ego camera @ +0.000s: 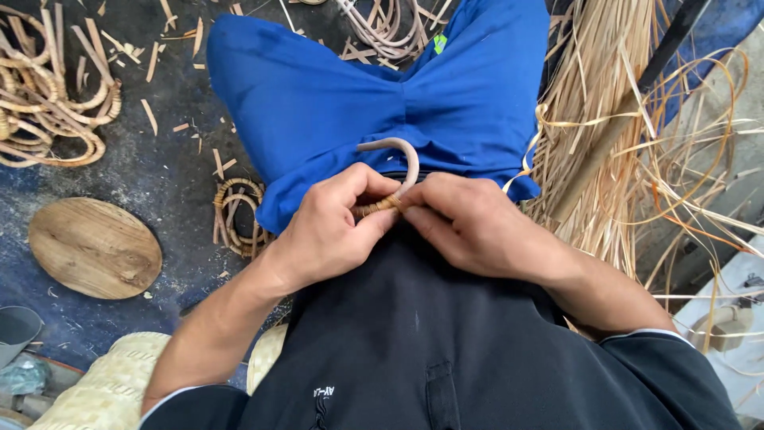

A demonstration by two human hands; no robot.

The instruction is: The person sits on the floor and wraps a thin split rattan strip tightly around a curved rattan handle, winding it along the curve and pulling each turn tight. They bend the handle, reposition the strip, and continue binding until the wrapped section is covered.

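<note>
A thin curved rattan cane [395,148] arches up over my lap, against my blue trousers [374,95]. Its lower end carries a short band of tightly wound rattan strip [377,209]. My left hand [330,227] pinches that wrapped end between thumb and fingers. My right hand [469,223] meets it from the right, fingertips closed on the same wrapped spot. Both hands touch each other just above my black shirt.
A pile of loose pale rattan strips [613,119] lies to the right. An oval wooden board [94,248] rests on the dark floor at left, with a small coiled rattan ring [235,215] beside my leg. Bent cane pieces [48,111] sit at upper left; woven items [111,382] at lower left.
</note>
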